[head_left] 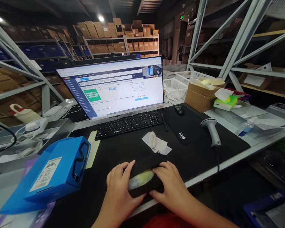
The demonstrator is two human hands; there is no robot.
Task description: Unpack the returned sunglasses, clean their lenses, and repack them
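In the head view, both hands sit at the near edge of the black surface (123,148), clasped on a black oblong object with a glossy yellowish sheen (142,183). The left hand (120,185) curls its fingers over the object's left end. The right hand (172,183) covers the right end, with its fingers laid across the top. The object lies between them, right in front of the person; whether it rests on the surface or is slightly lifted cannot be told.

To the left, a blue cardboard box with a white label (57,171) lies tilted, near the left hand but apart from it. Beyond the hands lies a crumpled white cloth (156,143), then a black keyboard (129,123) in front of a lit flat monitor (114,87). On the right, a black mouse pad (187,126) carries a black mouse (179,110), and a grey handheld scanner (211,129) stands at the pad's right edge.
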